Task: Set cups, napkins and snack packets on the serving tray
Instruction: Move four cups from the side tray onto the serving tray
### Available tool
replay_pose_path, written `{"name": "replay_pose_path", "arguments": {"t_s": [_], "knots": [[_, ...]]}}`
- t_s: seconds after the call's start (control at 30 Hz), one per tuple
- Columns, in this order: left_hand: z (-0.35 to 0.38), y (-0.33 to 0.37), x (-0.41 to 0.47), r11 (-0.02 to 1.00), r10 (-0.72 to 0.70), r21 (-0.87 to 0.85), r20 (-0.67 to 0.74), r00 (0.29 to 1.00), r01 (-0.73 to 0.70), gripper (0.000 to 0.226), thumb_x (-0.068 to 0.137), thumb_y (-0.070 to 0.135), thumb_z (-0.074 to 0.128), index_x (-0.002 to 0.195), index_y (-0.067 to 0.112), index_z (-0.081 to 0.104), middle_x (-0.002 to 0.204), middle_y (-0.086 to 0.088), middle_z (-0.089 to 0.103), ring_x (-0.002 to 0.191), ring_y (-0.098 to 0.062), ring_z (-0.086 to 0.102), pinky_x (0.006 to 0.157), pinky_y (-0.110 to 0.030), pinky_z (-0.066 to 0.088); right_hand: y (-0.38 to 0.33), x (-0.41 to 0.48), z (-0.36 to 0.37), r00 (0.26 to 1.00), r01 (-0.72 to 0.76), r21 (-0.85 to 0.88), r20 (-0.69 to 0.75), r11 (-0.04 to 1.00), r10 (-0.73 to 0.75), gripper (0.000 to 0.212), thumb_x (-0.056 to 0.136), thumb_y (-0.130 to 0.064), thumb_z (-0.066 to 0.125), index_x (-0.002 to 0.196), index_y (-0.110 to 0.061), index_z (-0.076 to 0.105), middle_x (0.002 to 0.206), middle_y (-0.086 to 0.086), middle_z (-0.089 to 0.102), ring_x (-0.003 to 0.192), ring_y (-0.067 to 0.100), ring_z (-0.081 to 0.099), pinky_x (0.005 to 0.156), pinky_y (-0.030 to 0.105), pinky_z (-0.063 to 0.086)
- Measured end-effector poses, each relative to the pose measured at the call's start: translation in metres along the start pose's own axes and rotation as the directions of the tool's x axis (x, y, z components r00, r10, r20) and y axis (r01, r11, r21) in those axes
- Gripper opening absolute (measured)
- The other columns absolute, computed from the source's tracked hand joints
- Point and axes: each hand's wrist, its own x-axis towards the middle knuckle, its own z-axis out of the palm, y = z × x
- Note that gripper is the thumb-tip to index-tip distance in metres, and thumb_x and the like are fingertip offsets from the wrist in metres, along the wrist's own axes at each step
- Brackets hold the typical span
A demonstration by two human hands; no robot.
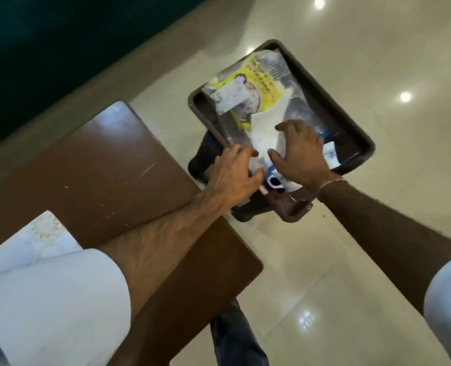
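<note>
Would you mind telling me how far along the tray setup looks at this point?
Partly done. A yellow snack packet and a white napkin already lie in the brown serving tray. In hand: the left hand and right hand are pressing on a clear packet with blue print at the tray's near end. Left: no cups are visible anywhere in view.

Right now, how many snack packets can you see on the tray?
2. A yellow-labelled packet lies at the far end of the tray; a blue-and-white packet sits at the near end, mostly under both hands. Others may be hidden beneath the white napkin.
</note>
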Motion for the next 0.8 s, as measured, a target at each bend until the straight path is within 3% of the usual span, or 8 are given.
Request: {"name": "replay_pose_path", "arguments": {"t_s": [0.1, 0.2, 0.37, 0.47, 0.6, 0.7, 0.8], "knots": [[0.029, 0.025, 0.015, 1.0, -0.005, 0.029, 0.078, 0.997, 0.003, 0.046, 0.091, 0.049, 0.062, 0.123, 0.015, 0.059, 0.119, -0.008, 0.06, 0.11, -0.024, 0.056, 0.093, -0.04, 0.05, 0.045, 0.006, -0.007, 0.983, -0.183, -0.043, -0.013, 0.982, 0.182, 0.062, 0.082, -0.037, 0.065, 0.138, -0.018, 0.045, 0.139, 0.013, 0.046, 0.125, 0.039, 0.043, 0.1, 0.05, 0.038], [0.05, 0.039, 0.028, 0.99, -0.053, 0.135, 0.155, 0.986, 0.032, 0.054, 0.091, 0.056, 0.059, 0.127, 0.017, 0.056, 0.121, -0.009, 0.06, 0.112, -0.025, 0.057, 0.096, -0.041, 0.047, 0.079, 0.012, -0.007, 0.941, -0.333, -0.043, 0.059, 0.942, 0.335, 0.074, 0.078, -0.042, 0.071, 0.139, -0.013, 0.04, 0.137, 0.018, 0.044, 0.123, 0.041, 0.043, 0.1, 0.052, 0.042], [0.069, 0.049, 0.045, 0.958, -0.159, 0.271, 0.241, 0.957, 0.091, 0.059, 0.091, 0.056, 0.061, 0.135, 0.017, 0.055, 0.13, -0.011, 0.061, 0.119, -0.028, 0.057, 0.099, -0.042, 0.045, 0.106, 0.018, 0.008, 0.893, -0.409, 0.051, 0.227, 0.911, 0.388, 0.082, 0.077, -0.039, 0.078, 0.142, -0.015, 0.035, 0.137, 0.018, 0.05, 0.122, 0.039, 0.052, 0.102, 0.049, 0.049], [0.072, 0.051, 0.052, 0.979, -0.154, 0.171, 0.245, 0.957, 0.113, 0.049, 0.089, 0.047, 0.068, 0.126, 0.014, 0.062, 0.125, -0.011, 0.065, 0.113, -0.028, 0.061, 0.091, -0.039, 0.049, 0.111, 0.02, 0.014, 0.895, -0.405, 0.105, 0.248, 0.908, 0.371, 0.079, 0.077, -0.033, 0.079, 0.141, -0.016, 0.036, 0.131, 0.018, 0.055, 0.115, 0.037, 0.057, 0.097, 0.045, 0.051], [0.069, 0.053, 0.049, 0.985, -0.154, -0.041, 0.199, 0.968, 0.165, 0.051, 0.087, 0.033, 0.076, 0.13, 0.01, 0.063, 0.133, -0.01, 0.063, 0.118, -0.026, 0.061, 0.094, -0.035, 0.05, 0.11, 0.018, 0.007, 0.916, -0.392, 0.201, 0.177, 0.898, 0.36, 0.08, 0.074, -0.033, 0.084, 0.137, -0.015, 0.039, 0.128, 0.014, 0.057, 0.114, 0.034, 0.059, 0.096, 0.043, 0.051], [0.059, 0.048, 0.039, 0.973, -0.124, -0.181, 0.126, 0.984, 0.146, 0.027, 0.085, 0.029, 0.077, 0.107, 0.018, 0.065, 0.129, -0.006, 0.063, 0.116, -0.022, 0.061, 0.084, -0.026, 0.05, 0.096, 0.014, -0.004, 0.943, -0.332, 0.285, 0.109, 0.899, 0.313, 0.081, 0.072, -0.029, 0.086, 0.137, -0.012, 0.041, 0.132, 0.014, 0.057, 0.118, 0.033, 0.058, 0.101, 0.042, 0.049], [0.039, 0.035, 0.024, 0.958, -0.097, -0.267, 0.027, 0.995, 0.101, 0.033, 0.078, 0.027, 0.084, 0.093, 0.024, 0.055, 0.118, 0.001, 0.059, 0.111, -0.015, 0.059, 0.08, -0.023, 0.052, 0.068, 0.005, -0.012, 0.969, -0.246, 0.38, 0.064, 0.892, 0.24, 0.077, 0.072, -0.028, 0.084, 0.136, -0.013, 0.043, 0.129, 0.01, 0.058, 0.115, 0.026, 0.058, 0.097, 0.034, 0.048]]}}
